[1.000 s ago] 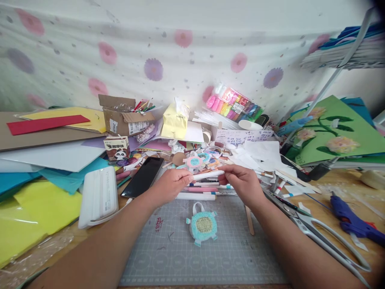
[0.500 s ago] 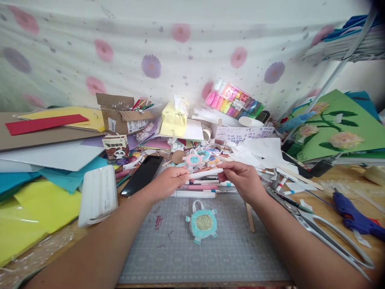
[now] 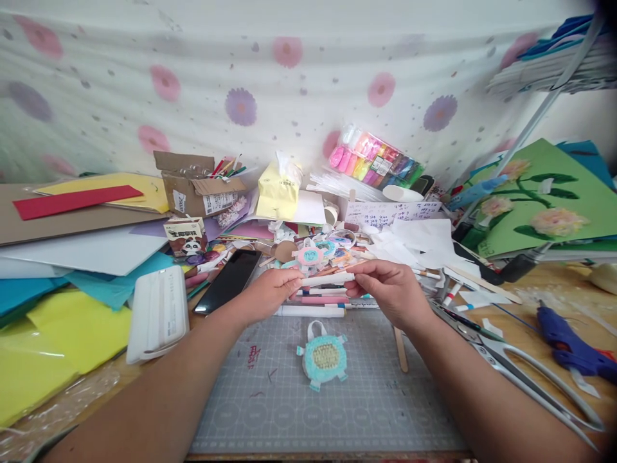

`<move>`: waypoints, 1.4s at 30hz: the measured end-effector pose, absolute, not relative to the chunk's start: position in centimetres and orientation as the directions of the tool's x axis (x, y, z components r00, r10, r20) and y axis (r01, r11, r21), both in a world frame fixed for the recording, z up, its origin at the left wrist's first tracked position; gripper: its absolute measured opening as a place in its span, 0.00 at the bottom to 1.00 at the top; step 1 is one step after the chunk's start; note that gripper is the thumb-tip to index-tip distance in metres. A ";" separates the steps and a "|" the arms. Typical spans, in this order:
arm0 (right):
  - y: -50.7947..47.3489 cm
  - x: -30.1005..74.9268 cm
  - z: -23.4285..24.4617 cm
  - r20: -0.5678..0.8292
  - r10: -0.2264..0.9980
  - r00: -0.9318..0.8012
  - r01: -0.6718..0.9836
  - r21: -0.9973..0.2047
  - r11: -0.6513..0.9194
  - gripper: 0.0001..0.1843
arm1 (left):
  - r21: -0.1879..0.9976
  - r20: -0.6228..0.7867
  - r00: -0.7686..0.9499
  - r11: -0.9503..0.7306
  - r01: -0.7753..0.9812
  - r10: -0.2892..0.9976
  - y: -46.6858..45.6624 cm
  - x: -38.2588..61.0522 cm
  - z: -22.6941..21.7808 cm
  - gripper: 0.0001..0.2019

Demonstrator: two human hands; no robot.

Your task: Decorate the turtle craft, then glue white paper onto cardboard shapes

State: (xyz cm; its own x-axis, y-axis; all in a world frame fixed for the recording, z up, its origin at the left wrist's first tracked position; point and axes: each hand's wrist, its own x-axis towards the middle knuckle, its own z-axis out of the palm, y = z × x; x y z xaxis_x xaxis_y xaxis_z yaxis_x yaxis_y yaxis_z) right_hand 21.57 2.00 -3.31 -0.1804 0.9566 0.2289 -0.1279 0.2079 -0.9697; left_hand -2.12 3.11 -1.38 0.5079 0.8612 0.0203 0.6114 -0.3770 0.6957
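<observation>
Between my two hands, above the back edge of the cutting mat, stretches a narrow white paper strip [image 3: 326,279]. My left hand [image 3: 274,290] pinches its left end. Its right end sits between the thumb and fingers of my right hand [image 3: 385,288]. Below them on the grey cutting mat [image 3: 260,411] lies a turquoise turtle-shaped craft piece [image 3: 326,355] with a beaded middle and a white loop on top. Just behind the strip rests a similar pink and blue turtle piece [image 3: 310,256]. Several markers [image 3: 313,311] lie crosswise under my hands.
A black phone [image 3: 228,281] and a white case [image 3: 158,314] lie to the left. On the right are large scissors [image 3: 511,360], a blue glue gun [image 3: 569,341] and a wooden stick [image 3: 400,349]. A cardboard box [image 3: 197,186] and a pack of coloured clay [image 3: 378,161] stand behind.
The strip has turned slightly in my fingers and shifted a little to the left. Both hands keep their pinch on it. The turtle piece on the mat stays put.
</observation>
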 end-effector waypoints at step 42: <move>2.2 21.9 -3.0 0.320 0.939 -0.125 0.322 -0.882 0.344 0.11 | 0.635 0.026 0.467 -0.375 0.675 0.884 3.2 -1.9 -1.5 0.15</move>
